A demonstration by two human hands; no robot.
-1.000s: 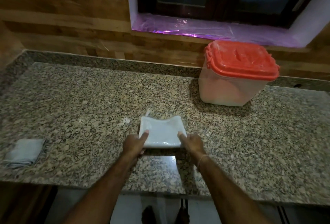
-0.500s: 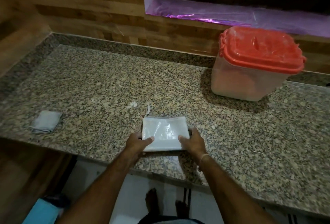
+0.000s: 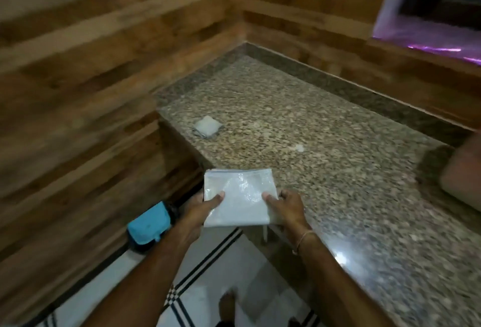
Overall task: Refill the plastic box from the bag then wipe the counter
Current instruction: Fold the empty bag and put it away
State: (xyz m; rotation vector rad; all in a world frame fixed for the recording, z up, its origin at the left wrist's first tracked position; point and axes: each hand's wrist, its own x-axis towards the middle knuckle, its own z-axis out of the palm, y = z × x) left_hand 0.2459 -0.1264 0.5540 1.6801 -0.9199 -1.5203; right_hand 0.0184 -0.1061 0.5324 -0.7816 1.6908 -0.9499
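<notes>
Bag (image 3: pixel 238 196): folded flat; a second ago on the counter (image 3: pixel 325 170), now drawn past its front edge, so refilling looks finished. Left hand (image 3: pixel 200 206), right hand (image 3: pixel 289 206): apart, each pinching a near corner, thumbs on top. Cloth (image 3: pixel 208 124): beyond, untouched. Box (image 3: pixel 463 170): far right, blurred.

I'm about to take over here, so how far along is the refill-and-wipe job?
Refilling looks finished: the bag is flat and folded, held by the left hand and right hand at the edge of the counter. Only a blurred slice of the plastic box shows. Wiping is left: the grey cloth lies untouched, and a white speck sits on the granite.
</notes>
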